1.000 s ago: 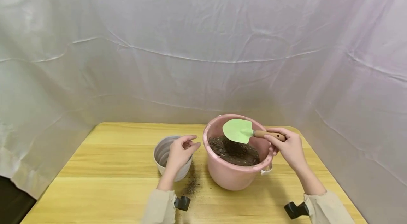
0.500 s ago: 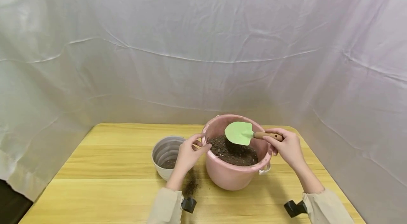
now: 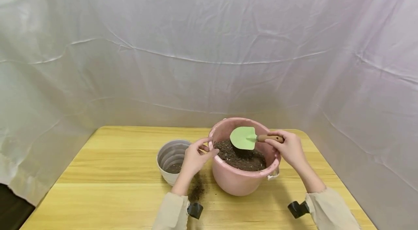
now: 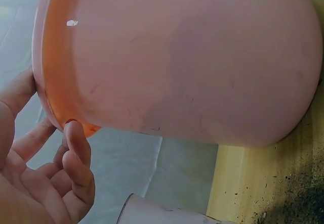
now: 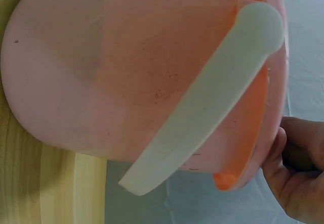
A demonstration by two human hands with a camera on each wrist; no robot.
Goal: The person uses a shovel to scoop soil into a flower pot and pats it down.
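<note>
A wooden table (image 3: 107, 193) stands before a draped white sheet (image 3: 183, 41).

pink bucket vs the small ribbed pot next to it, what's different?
The pink bucket is larger and smooth-walled; the ribbed pot is smaller, whitish and ridged. The bucket is well filled with soil; the pot holds only a little at its bottom. The left hand touches the bucket's rim, not the pot. Both stand upright on the table.
</note>
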